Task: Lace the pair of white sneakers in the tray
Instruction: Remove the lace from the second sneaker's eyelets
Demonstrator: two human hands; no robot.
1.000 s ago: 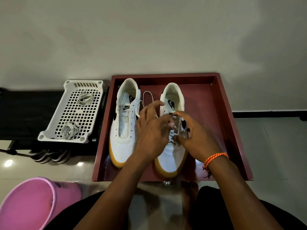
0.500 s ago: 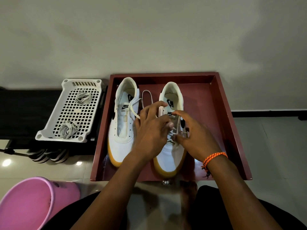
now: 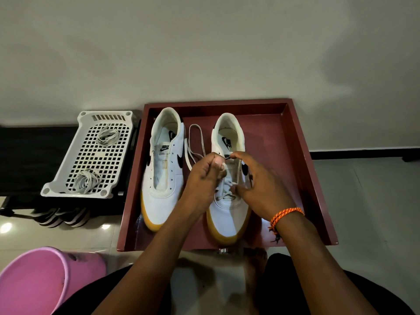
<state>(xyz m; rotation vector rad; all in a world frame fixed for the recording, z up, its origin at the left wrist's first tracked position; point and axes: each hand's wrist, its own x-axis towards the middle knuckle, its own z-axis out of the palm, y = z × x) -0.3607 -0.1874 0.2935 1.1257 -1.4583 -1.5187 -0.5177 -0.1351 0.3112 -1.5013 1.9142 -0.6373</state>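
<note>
- On the pale tiled floor, a dark red square wooden tray (image 3: 302,169) is sitting against the wall, holding two white leather sneakers with yellow gum soles.
- A pink round plastic bucket (image 3: 38,280) is standing at the near left.
- A white perforated plastic basket (image 3: 68,155) is lying left of the tray, carrying two coiled white laces.
- The left sneaker (image 3: 162,173) is lying unlaced.
- The right sneaker (image 3: 229,208) is showing crossed lacing near its toe.
- The left hand (image 3: 202,180) is pinching a flat white shoelace (image 3: 195,142) over the right sneaker.
- The right hand (image 3: 261,180), fingers curled, is gripping that sneaker's eyelet edge.
</note>
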